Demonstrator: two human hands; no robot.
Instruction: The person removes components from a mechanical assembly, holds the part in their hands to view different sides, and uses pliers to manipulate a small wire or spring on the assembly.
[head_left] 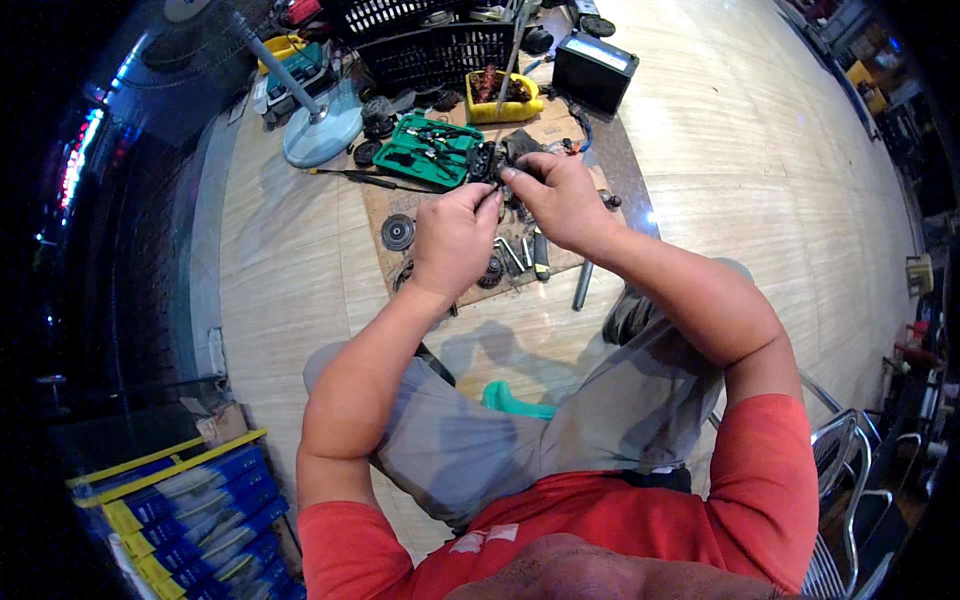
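Over a cardboard sheet [375, 205], both of my hands meet at a dark, greasy mechanical part [485, 160]. My left hand [455, 235] is closed, thumb and fingertips pinched just below the part; what they grip is too small and dark to name. From the right, my right hand [560, 200] closes its thumb and forefinger on the part's edge. An open green tool case [425, 165] with black-handled tools lies to the left of the part. Below the hands are L-shaped hex keys [508, 254], a black-and-yellow-handled tool [541, 256] and a dark gear [491, 272].
A round dark disc [398, 232] and a long screwdriver [372, 180] lie left. Behind stand a yellow tub [480, 110] of greasy parts, a black battery [595, 75], a black crate [430, 55] and a fan base [322, 135]. A metal tube [582, 288] lies in front.
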